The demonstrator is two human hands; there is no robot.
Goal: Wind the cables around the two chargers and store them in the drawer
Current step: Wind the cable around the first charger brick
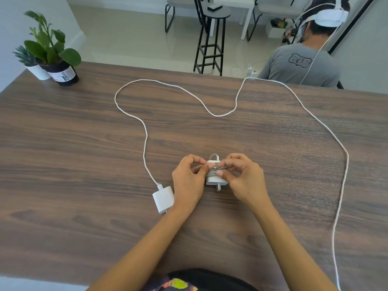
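Progress: roughly halfway by judgement. First charger (216, 174), mid-worktop, wrapped in several grey-white turns of cable, prongs pointing toward the wearer. Held between both hands. Left hand (188, 181) to its left, thumb and forefinger pinching at the wound turns. Right hand (243, 179) to its right, fingers (228, 163) curled over the top, thumb pressed on the coil. Small loop of cable standing proud at the far end; end apparently being tucked, though exact tuck point hidden by fingertips.

Outstanding: second charger (163, 199), lying flat just left of the first, beside the left wrist, untouched. Its cable (144, 143) fully unwound, running away from the chargers, looping across the far worktop, then back down the right side and off the near edge. Drawer not in view; storing not yet started.

Surface: dark wood-grain worktop (73, 164), matt, level. Two potted plants (52, 57) at the far-left corner, well apart from the chargers.

Room: pale glossy floor beyond the worktop, black stool (212, 38), white table and chairs further off. Second person (300, 64) seated past the far-right edge, back turned, wearing a white headset.
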